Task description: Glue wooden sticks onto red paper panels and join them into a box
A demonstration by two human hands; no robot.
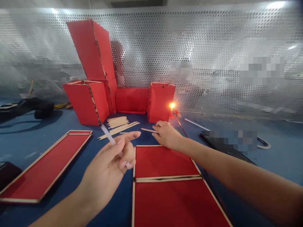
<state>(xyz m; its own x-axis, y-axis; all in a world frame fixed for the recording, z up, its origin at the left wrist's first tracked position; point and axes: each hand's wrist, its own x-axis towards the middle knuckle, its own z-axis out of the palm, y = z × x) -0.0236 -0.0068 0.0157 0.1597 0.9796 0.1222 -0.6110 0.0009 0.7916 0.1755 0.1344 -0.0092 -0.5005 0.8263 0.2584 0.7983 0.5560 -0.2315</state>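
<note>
My left hand (113,157) is closed around a translucent glue stick (108,135) with a dark tip, its index finger stretched out to the right. My right hand (165,134) pinches a thin wooden stick (148,130) above the far edge of a red panel (165,160). That panel is framed with pale sticks and joined by a dark-marked seam to a nearer red panel (177,201). Loose wooden sticks (118,124) lie in a pile between the hands and the red boxes. A small flame (172,105) burns just beyond my right hand.
Red boxes (87,101) stand at the back left, one stacked tall, with another red box (161,102) by the flame. A framed red strip (49,164) lies left. Behind is a perforated metal screen (142,47). Another white stick (196,124) and a dark flat object (222,146) lie right.
</note>
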